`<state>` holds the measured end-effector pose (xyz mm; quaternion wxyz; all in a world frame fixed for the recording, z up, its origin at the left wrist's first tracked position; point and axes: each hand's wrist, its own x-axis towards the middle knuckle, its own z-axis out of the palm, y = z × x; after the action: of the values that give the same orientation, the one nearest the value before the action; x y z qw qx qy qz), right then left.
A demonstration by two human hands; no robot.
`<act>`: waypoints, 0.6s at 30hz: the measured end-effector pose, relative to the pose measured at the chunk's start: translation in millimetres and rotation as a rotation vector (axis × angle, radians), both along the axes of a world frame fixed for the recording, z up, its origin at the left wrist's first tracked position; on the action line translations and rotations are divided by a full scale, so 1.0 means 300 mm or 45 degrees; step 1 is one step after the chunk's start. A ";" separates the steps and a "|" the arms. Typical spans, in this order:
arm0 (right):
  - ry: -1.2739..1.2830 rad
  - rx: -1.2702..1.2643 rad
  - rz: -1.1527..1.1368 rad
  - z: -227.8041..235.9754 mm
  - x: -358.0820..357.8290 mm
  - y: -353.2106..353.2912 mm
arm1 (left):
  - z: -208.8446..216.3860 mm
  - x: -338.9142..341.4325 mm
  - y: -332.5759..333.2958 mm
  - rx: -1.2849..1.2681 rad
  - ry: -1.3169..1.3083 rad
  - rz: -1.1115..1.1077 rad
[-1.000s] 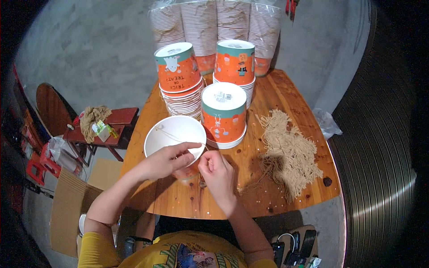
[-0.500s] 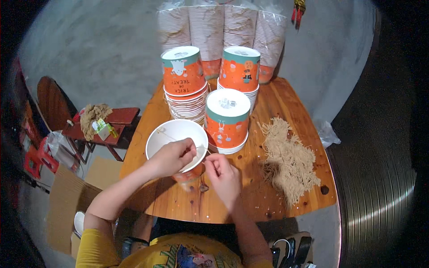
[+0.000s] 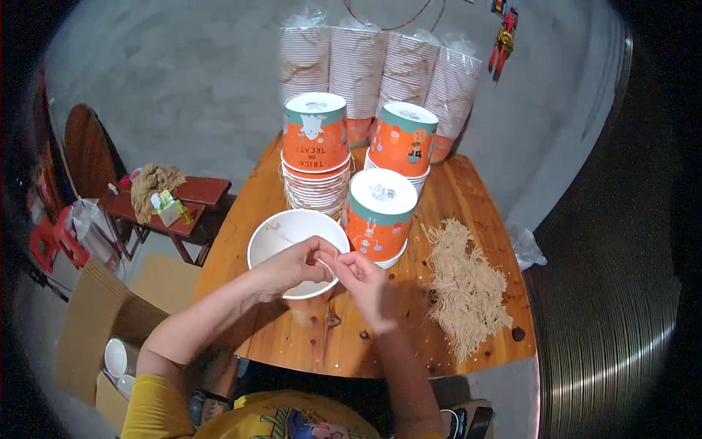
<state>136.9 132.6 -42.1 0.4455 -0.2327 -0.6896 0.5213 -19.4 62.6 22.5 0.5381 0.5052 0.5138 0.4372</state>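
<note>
An upright paper bucket (image 3: pixel 262 245), white inside and orange outside, stands near the front of the wooden table. A thin pale cord (image 3: pixel 278 233) comes through its far left wall and runs across the inside. My left hand (image 3: pixel 292 269) reaches over the bucket's mouth, fingers closed on the cord at the right rim. Beside it, just outside that rim, my right hand (image 3: pixel 364 287) pinches the cord between thumb and fingertips. The fingertips of both hands nearly meet, and the cord's end is hard to make out there.
Upside-down stacks of orange buckets (image 3: pixel 379 230) stand just beyond, one stack (image 3: pixel 316 186) wound with cords. Plastic-wrapped bucket stacks (image 3: pixel 357 73) line the back. A heap of tan cords (image 3: pixel 468 289) lies at the right. A red bench (image 3: pixel 201 192) and cardboard box (image 3: pixel 110 307) are at the left.
The view has shifted, so the table things sit lower in the picture. My right hand has come up to the rim, closer to my left fingertips. Both hands stay on the cord.
</note>
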 end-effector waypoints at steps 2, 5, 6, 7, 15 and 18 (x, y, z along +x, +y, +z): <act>0.063 -0.137 0.111 0.028 0.008 -0.013 | -0.012 0.006 0.006 -0.086 -0.114 0.026; 0.066 -0.358 0.211 0.093 0.024 -0.030 | -0.024 0.002 0.013 -0.089 -0.136 -0.003; 0.061 -0.353 0.208 0.095 0.038 -0.024 | -0.018 0.005 0.013 -0.084 -0.141 -0.006; -0.035 -0.226 0.203 0.095 0.061 -0.016 | -0.006 0.012 0.011 -0.128 -0.147 0.006; -0.415 0.595 0.182 0.293 0.096 -0.035 | -0.007 0.017 0.022 -0.076 -0.117 -0.098; -0.368 0.863 0.133 0.280 0.079 0.000 | 0.001 0.030 0.023 -0.069 -0.044 -0.119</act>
<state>160.7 132.5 41.9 0.3682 -0.1076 -0.8898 0.2471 -10.4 69.4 22.9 0.5804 0.5062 0.4918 0.4062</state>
